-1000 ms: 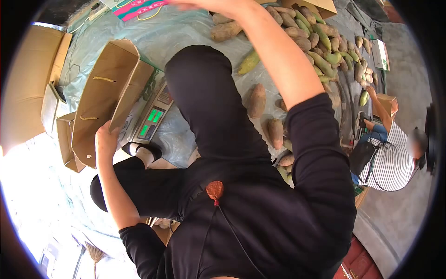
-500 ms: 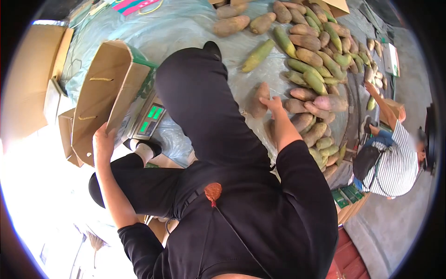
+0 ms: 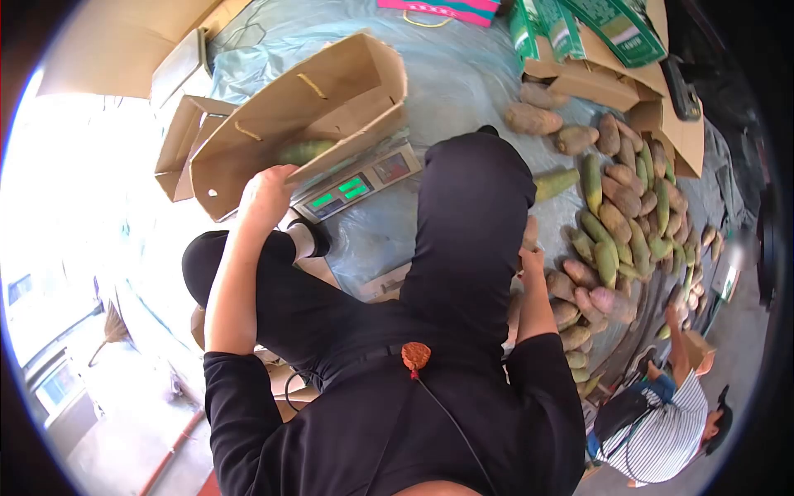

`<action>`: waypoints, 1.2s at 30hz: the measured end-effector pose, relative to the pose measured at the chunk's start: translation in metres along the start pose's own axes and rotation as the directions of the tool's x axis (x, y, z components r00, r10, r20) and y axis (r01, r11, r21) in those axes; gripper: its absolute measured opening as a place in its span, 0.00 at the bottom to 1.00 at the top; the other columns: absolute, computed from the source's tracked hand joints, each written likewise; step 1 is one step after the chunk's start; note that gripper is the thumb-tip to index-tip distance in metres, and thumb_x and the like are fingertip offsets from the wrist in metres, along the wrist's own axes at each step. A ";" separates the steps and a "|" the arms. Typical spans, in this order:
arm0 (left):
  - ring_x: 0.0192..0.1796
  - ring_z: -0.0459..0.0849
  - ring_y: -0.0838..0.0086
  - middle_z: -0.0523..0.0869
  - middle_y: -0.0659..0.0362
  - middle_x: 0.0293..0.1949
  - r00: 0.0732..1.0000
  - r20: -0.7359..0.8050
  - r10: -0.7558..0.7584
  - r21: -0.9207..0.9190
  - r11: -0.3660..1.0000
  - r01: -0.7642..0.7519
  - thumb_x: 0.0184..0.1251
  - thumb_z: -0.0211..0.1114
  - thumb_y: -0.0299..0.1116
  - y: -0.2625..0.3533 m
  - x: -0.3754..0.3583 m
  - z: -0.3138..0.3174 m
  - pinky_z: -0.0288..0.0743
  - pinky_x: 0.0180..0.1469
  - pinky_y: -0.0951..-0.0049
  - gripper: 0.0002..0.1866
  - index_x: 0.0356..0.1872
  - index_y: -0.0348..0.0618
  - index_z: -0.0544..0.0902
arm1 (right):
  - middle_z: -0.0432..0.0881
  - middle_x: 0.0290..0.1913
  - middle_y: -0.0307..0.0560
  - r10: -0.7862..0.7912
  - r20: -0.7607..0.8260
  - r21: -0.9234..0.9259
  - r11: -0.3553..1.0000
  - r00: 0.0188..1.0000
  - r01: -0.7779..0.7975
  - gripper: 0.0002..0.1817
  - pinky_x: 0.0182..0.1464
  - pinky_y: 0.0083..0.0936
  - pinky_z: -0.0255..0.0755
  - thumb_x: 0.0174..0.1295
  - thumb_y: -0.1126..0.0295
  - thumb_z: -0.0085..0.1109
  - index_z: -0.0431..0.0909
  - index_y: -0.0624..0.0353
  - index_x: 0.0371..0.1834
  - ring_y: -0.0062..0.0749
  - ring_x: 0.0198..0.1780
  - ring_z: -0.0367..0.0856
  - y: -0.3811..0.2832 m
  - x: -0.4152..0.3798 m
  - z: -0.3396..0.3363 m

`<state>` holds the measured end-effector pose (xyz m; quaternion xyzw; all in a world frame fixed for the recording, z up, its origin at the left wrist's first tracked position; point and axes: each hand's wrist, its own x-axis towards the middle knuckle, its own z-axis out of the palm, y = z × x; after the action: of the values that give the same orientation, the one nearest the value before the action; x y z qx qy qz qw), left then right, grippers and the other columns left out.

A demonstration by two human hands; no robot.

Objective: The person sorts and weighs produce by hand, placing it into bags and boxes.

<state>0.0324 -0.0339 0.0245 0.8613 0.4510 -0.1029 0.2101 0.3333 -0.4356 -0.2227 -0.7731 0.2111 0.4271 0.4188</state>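
My left hand (image 3: 269,194) has its fingers closed on the near rim of an open cardboard box (image 3: 331,153) with yellow cord handles. Inside lies a long green vegetable (image 3: 306,152), perhaps a radish. The box stands tilted on a digital scale (image 3: 364,183) with lit green displays. On the other side of my raised knee, my right hand (image 3: 532,261) grips a brown, earth-coated root vegetable (image 3: 529,233), partly hidden by my thigh. Right beside that hand spreads a pile of brown and green root vegetables (image 3: 616,223).
Plastic sheeting (image 3: 463,91) covers the floor. Green-printed cartons (image 3: 612,33) stand at the back right, near a pink bag (image 3: 438,8). A smaller carton (image 3: 186,149) is left of the box. A person in a striped shirt (image 3: 670,430) reaches toward the pile at far right.
The view has swung, so the box and scale appear further right. My right hand, with the brown root vegetable, has drawn in close to my thigh. My left hand stays on the box rim.
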 end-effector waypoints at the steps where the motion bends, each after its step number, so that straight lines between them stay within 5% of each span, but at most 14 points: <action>1: 0.45 0.80 0.52 0.83 0.47 0.41 1.000 -0.004 0.021 0.011 1.000 -0.021 0.56 0.60 0.26 -0.002 0.000 0.001 0.74 0.49 0.60 0.14 0.45 0.43 0.82 | 0.75 0.47 0.53 -0.011 0.007 -0.010 1.000 1.000 0.011 0.46 0.45 0.34 0.76 0.30 0.72 0.77 0.61 0.69 0.57 0.40 0.45 0.79 -0.011 -0.001 0.002; 6: 0.45 0.81 0.53 0.83 0.48 0.42 0.999 0.001 0.040 0.050 0.998 -0.040 0.56 0.59 0.25 -0.011 0.000 0.008 0.74 0.49 0.60 0.15 0.47 0.44 0.81 | 0.73 0.52 0.53 -0.421 0.085 -0.211 0.878 0.903 0.430 0.47 0.52 0.31 0.71 0.32 0.68 0.77 0.62 0.67 0.60 0.38 0.51 0.75 -0.101 -0.012 0.009; 12: 0.46 0.80 0.52 0.82 0.47 0.39 0.996 0.077 0.052 0.082 0.995 -0.059 0.55 0.60 0.24 -0.009 -0.002 0.005 0.73 0.50 0.58 0.16 0.47 0.43 0.80 | 0.73 0.55 0.52 -0.795 0.312 -0.135 0.505 0.521 0.852 0.48 0.59 0.31 0.66 0.30 0.65 0.76 0.64 0.65 0.61 0.36 0.57 0.72 -0.261 -0.121 0.055; 16: 0.47 0.79 0.52 0.82 0.47 0.40 0.994 0.089 0.067 0.071 0.995 -0.073 0.54 0.60 0.23 -0.008 -0.002 0.003 0.72 0.50 0.58 0.17 0.47 0.43 0.80 | 0.72 0.57 0.51 -0.837 0.503 -0.007 0.245 0.215 0.970 0.46 0.57 0.32 0.69 0.33 0.72 0.75 0.63 0.62 0.62 0.36 0.56 0.73 -0.327 -0.204 0.112; 19: 0.44 0.81 0.53 0.83 0.48 0.39 0.985 -0.007 0.175 0.097 0.980 -0.173 0.53 0.56 0.21 -0.010 -0.003 0.003 0.75 0.46 0.58 0.16 0.45 0.43 0.81 | 0.76 0.52 0.49 -0.703 0.708 0.074 0.177 0.074 0.981 0.42 0.49 0.33 0.74 0.33 0.72 0.74 0.67 0.61 0.59 0.35 0.48 0.78 -0.347 -0.257 0.164; 21: 0.44 0.81 0.52 0.83 0.47 0.39 0.982 -0.010 0.188 0.093 0.978 -0.186 0.53 0.59 0.22 -0.009 -0.003 0.002 0.75 0.46 0.58 0.15 0.45 0.42 0.81 | 0.75 0.52 0.50 -0.634 0.748 0.074 -0.216 -0.197 0.974 0.42 0.54 0.32 0.72 0.32 0.71 0.73 0.67 0.60 0.58 0.37 0.54 0.75 -0.348 -0.262 0.212; 22: 0.43 0.81 0.51 0.82 0.47 0.39 0.980 -0.021 0.196 0.082 0.978 -0.194 0.53 0.60 0.23 -0.012 -0.003 0.003 0.75 0.46 0.58 0.15 0.44 0.41 0.81 | 0.75 0.51 0.55 -0.590 0.772 0.071 -0.291 -0.237 0.954 0.41 0.55 0.32 0.70 0.29 0.67 0.73 0.70 0.61 0.54 0.43 0.53 0.75 -0.344 -0.271 0.233; 25: 0.43 0.80 0.50 0.82 0.46 0.37 0.975 -0.035 0.221 0.113 0.970 -0.216 0.52 0.63 0.24 -0.016 0.001 0.006 0.74 0.45 0.56 0.14 0.42 0.41 0.80 | 0.81 0.41 0.53 -0.455 0.874 -0.025 -0.395 -0.172 0.918 0.34 0.46 0.41 0.74 0.24 0.63 0.74 0.78 0.57 0.43 0.50 0.44 0.80 -0.319 -0.270 0.300; 27: 0.42 0.80 0.49 0.82 0.45 0.36 0.971 -0.021 0.238 0.111 0.966 -0.234 0.52 0.61 0.24 -0.017 0.003 0.007 0.73 0.44 0.55 0.13 0.41 0.40 0.80 | 0.81 0.44 0.51 -0.298 0.948 -0.235 -0.422 0.111 0.875 0.34 0.44 0.43 0.74 0.24 0.63 0.75 0.79 0.53 0.44 0.47 0.47 0.80 -0.304 -0.281 0.319; 29: 0.42 0.80 0.48 0.82 0.44 0.36 0.967 -0.058 0.248 0.084 0.966 -0.243 0.53 0.59 0.23 -0.006 -0.002 0.000 0.73 0.44 0.54 0.12 0.41 0.39 0.80 | 0.80 0.46 0.46 -0.317 0.935 -0.301 -0.486 0.156 0.820 0.33 0.43 0.43 0.73 0.25 0.62 0.76 0.79 0.50 0.44 0.42 0.50 0.78 -0.281 -0.261 0.348; 31: 0.43 0.79 0.48 0.81 0.42 0.36 0.974 -0.031 0.224 0.051 0.974 -0.222 0.54 0.59 0.23 -0.001 -0.002 -0.003 0.73 0.44 0.54 0.13 0.42 0.39 0.80 | 0.80 0.47 0.43 -0.320 0.920 -0.378 -0.572 0.227 0.728 0.32 0.44 0.47 0.69 0.29 0.61 0.76 0.80 0.49 0.46 0.40 0.52 0.75 -0.256 -0.245 0.372; 34: 0.45 0.79 0.46 0.81 0.39 0.37 0.991 0.051 0.128 0.014 0.992 -0.129 0.53 0.60 0.24 0.009 -0.001 -0.009 0.71 0.48 0.56 0.15 0.44 0.35 0.80 | 0.78 0.51 0.46 -0.343 0.895 -0.441 -0.593 0.285 0.674 0.20 0.47 0.59 0.63 0.54 0.62 0.61 0.78 0.49 0.52 0.49 0.55 0.72 -0.239 -0.221 0.393; 36: 0.45 0.79 0.46 0.82 0.39 0.36 0.990 0.030 0.136 -0.011 0.991 -0.135 0.52 0.60 0.24 0.012 -0.002 -0.011 0.71 0.47 0.56 0.15 0.44 0.36 0.80 | 0.78 0.53 0.48 -0.329 0.877 -0.481 -0.607 0.351 0.632 0.20 0.48 0.61 0.62 0.57 0.62 0.59 0.78 0.49 0.53 0.50 0.56 0.71 -0.239 -0.211 0.396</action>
<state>0.0405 -0.0369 0.0381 0.8873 0.3886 -0.0996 0.2275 0.1902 0.0200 -0.0472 -0.6975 -0.6861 0.1810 -0.1000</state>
